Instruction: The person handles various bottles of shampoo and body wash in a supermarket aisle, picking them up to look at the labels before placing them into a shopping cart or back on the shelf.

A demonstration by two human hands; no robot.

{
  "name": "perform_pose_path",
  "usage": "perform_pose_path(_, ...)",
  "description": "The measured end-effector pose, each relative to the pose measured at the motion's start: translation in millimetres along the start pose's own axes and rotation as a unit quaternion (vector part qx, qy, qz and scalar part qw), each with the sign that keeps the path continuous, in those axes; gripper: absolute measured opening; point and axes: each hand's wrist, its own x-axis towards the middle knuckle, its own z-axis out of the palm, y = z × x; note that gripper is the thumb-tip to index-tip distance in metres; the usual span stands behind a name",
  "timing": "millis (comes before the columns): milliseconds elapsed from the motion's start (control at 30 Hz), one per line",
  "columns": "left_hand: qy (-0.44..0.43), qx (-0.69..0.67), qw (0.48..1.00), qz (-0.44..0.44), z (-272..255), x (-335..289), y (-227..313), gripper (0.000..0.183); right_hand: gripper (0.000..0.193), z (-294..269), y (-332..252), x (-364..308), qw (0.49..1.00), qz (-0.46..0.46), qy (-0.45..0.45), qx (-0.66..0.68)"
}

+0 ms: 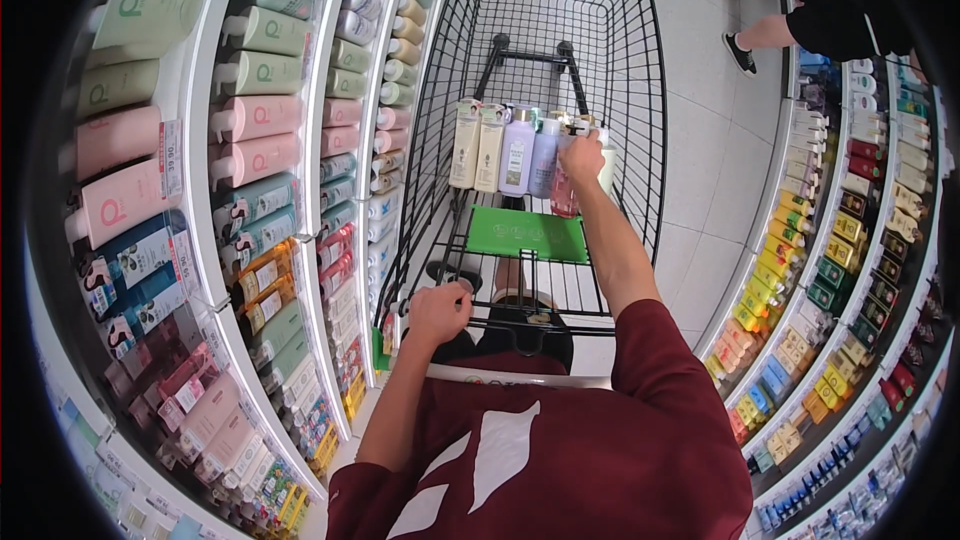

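One bare right hand [580,152] reaches into a shopping cart [655,140], its fingers closed around the upper part of a pink bottle [563,198]. The bottle is upright at the right part of a row, just beyond the green panel [528,233] at the near end of the basket. A pale bottle [607,168] stands just right of it, partly hidden by the hand. On its other side come a blue-violet bottle [543,162], a lavender bottle [517,158] with a printed label, and two cream bottles [478,148] side by side.

The left hand [440,313] is near the cart's left rear corner, fingers curled in; whether they wrap a bar, I cannot tell. Nearer the body, a pale handle [515,377] crosses in front of the maroon shirt [600,450].

To the left, shelves [205,60] hold rows of green, pink, teal and orange bottles. To the right, beyond the tiled floor [700,155], another rack [745,415] carries yellow, white and dark packages. At the upper right stands another person [835,5] in black shorts and dark shoes.
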Motion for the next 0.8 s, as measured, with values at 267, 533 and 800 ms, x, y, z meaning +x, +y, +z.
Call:
perform_pose_path(267, 0.014, -0.004, 1.000, 0.010, 0.1, -0.5, 1.3, 0.019, 0.042, -0.8, 6.4, 1.2, 0.998, -0.029, -0.059, 0.015)
perform_pose_path(533, -0.016, 0.016, 1.000, -0.016, -6.0, 1.0, 6.8, 0.019, 0.054, 5.3, 14.5, -5.5, 0.997, -0.024, -0.031, 0.063)
perform_pose_path(800, -0.004, 0.005, 1.000, -0.012, -3.3, 2.5, 0.9, 0.019, 0.058, 22.4, -7.0, -23.4, 0.983, -0.153, 0.002, 0.105)
